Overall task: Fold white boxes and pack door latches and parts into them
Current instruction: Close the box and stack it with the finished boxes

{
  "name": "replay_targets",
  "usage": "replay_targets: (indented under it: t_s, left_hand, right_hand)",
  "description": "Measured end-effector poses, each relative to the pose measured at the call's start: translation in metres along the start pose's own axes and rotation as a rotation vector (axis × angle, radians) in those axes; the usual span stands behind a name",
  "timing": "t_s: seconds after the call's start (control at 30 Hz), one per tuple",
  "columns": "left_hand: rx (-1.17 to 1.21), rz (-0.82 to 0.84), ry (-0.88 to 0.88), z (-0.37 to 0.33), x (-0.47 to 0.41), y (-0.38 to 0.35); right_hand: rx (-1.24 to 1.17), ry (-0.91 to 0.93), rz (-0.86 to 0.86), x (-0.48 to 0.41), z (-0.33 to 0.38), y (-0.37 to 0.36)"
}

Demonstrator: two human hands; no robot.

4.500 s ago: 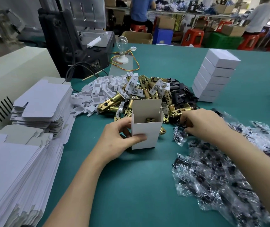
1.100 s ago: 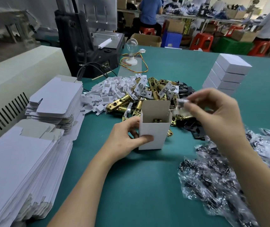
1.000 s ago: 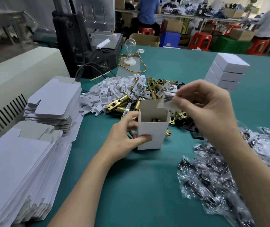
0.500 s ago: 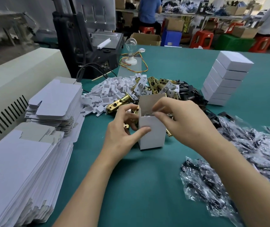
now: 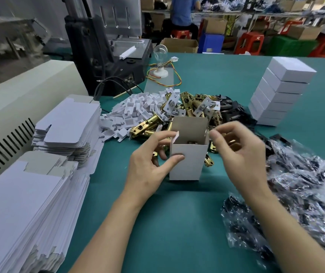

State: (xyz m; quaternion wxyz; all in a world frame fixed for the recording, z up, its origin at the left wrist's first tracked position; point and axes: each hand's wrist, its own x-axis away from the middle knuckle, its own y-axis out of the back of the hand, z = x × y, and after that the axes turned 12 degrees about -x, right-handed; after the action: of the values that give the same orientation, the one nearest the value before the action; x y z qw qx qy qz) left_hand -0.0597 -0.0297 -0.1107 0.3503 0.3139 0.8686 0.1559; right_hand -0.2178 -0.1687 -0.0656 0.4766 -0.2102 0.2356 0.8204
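Observation:
A white box stands upright on the green table with its top flaps up; a brass part shows inside. My left hand grips it, thumb on the front wall and fingers at the left side flap. My right hand hovers at the box's upper right edge with loosely curled fingers and holds nothing I can see. Just behind the box lies a pile of brass door latches, with white card inserts to its left and black parts to its right.
Clear bags of small parts spread across the right. Packed white boxes are stacked at the back right. Flat box blanks sit in piles at the left, beside a cream machine. A bulb stands further back.
My right hand carried a small bag from the right to the box, lowered it inside, and has drawn back to the box's right edge empty. The left hand stays on the box.

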Motion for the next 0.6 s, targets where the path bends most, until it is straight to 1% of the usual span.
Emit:
replay_targets:
  t_s: [0.17,0.27,0.37,0.5,0.6]
  left_hand:
    - [-0.032,0.023,0.01,-0.001,-0.001,0.001]
    - [0.004,0.018,0.021,-0.004,-0.001,0.002]
    - [0.017,-0.009,0.013,-0.006,-0.001,0.003]
    - [-0.022,-0.038,-0.07,-0.012,-0.004,-0.002]
    - [-0.063,-0.07,-0.145,-0.014,-0.005,-0.006]
  right_hand:
    - [-0.092,0.013,0.029,0.008,-0.007,-0.009]
    - [-0.064,0.055,0.104,0.006,-0.007,-0.007]
    - [-0.049,0.053,0.179,0.006,-0.01,-0.004]
    - [-0.044,0.047,0.226,0.005,-0.012,-0.003]
    - [-0.048,0.037,0.22,0.005,-0.012,-0.004]
